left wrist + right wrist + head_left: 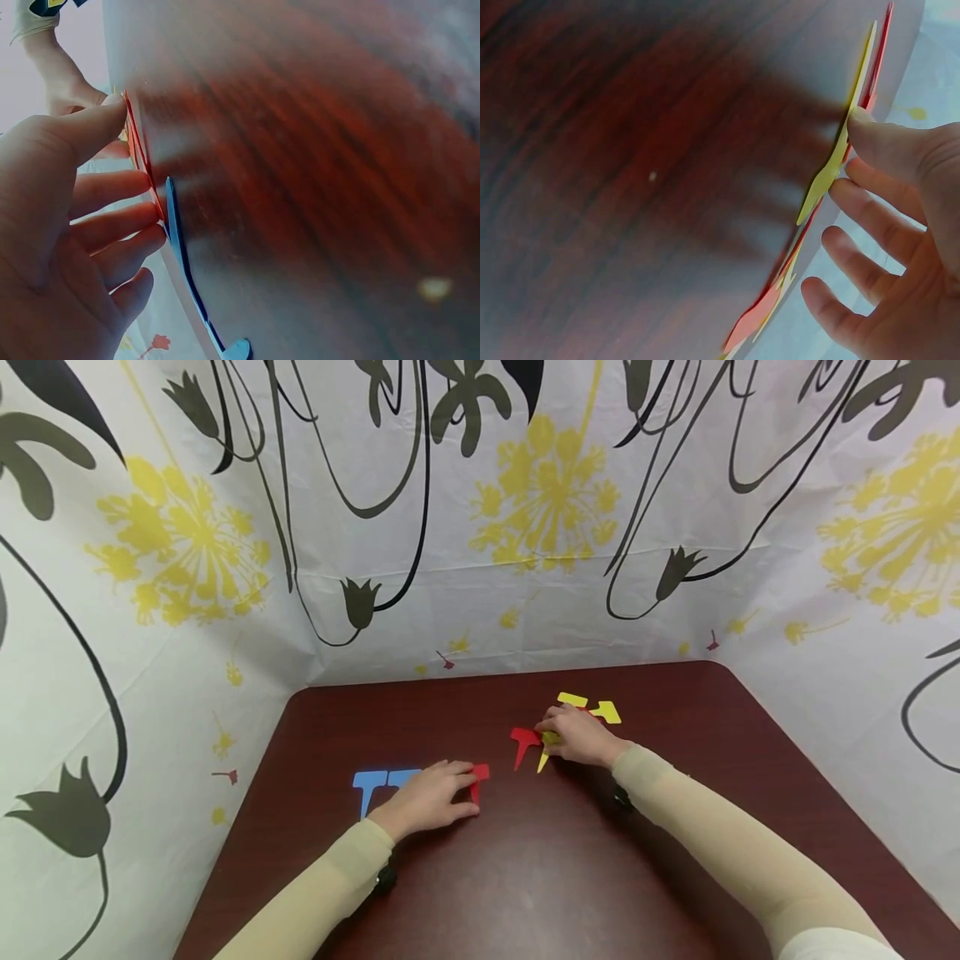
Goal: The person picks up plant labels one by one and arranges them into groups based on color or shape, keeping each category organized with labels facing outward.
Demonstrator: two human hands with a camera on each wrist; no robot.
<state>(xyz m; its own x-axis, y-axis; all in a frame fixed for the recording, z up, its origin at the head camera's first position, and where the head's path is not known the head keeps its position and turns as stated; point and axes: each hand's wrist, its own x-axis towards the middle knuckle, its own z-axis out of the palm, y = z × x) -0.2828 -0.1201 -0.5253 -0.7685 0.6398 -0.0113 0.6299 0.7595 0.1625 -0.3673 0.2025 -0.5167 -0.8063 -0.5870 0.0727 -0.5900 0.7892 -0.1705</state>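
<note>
Yellow tag [823, 181] is in my right hand [585, 737], pinched between thumb and fingers, stem pointing back toward me, slightly left. My left hand [429, 797] is well apart, left and closer in, fingers spread, thumb and fingertips touching the near red tag [481, 772], stem also toward me. That tag ends, on the right, a line with two blue tags [371, 780]; my hand covers the middle, can't tell what's under it. Main relation: yellow tag lies right of and farther off than the line's end, stems nearly parallel. Loose red tag [526, 738] lies between, just left of the yellow tag, right hand nearer. Far yellow tags [572, 700] lie beyond on the tabletop [540, 877].
</note>
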